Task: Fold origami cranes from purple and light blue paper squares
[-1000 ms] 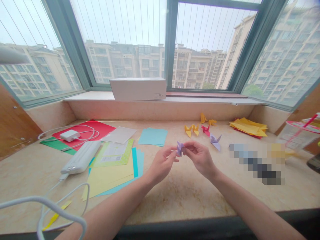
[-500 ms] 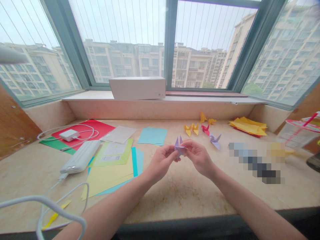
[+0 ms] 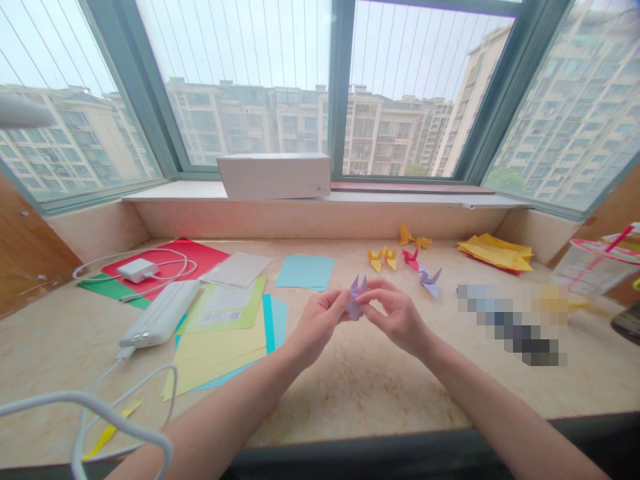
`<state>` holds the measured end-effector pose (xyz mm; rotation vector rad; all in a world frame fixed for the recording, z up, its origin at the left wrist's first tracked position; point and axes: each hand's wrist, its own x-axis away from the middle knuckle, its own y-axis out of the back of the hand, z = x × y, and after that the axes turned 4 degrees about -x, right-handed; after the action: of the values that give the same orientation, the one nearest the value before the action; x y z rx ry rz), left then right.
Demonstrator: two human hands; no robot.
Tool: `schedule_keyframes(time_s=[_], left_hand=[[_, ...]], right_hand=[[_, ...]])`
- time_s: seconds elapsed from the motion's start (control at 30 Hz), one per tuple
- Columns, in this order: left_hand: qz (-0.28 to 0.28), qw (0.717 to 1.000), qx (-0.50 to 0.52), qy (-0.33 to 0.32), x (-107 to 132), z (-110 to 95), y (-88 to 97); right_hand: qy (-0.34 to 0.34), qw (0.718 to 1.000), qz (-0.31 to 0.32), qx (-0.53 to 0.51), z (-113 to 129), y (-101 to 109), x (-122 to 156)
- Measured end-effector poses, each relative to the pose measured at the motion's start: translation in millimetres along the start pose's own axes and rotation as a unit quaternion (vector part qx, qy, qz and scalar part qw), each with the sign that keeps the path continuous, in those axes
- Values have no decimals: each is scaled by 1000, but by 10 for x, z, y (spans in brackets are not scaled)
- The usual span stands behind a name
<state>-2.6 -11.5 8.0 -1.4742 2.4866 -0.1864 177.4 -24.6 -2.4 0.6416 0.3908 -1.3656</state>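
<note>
The head view looks down across the counter (image 3: 360, 400) toward the window (image 3: 341, 87).

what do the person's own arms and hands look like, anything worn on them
Each grip is a bare human hand with slim fingers: left grip, right grip. No glove, ring, watch or bracelet shows. The left forearm and right forearm taper toward the wrists, with no sleeve or clear marking in view. Nails are too small to judge.

Left hand (image 3: 323, 315) and right hand (image 3: 396, 312) brought close together.
The left forearm (image 3: 235, 400) and right forearm (image 3: 493, 393) are angled inward; the left thumb (image 3: 341, 304) is laid over curled fingers, while the right thumb (image 3: 374, 318) and index finger (image 3: 375, 293) are drawn together.
</note>
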Motion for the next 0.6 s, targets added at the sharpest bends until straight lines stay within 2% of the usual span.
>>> schedule_keyframes(time_s=[0.13, 0.3, 0.6], left_hand=[[-37, 999, -19, 9, -5, 2, 4], [-42, 999, -18, -6, 3, -22, -9], [-65, 991, -111, -26, 27, -24, 10]], right_hand=[[-17, 999, -11, -40, -54, -29, 3], [-47, 996, -36, -65, -76, -49, 12], [-59, 994, -56, -79, -80, -73, -21]])
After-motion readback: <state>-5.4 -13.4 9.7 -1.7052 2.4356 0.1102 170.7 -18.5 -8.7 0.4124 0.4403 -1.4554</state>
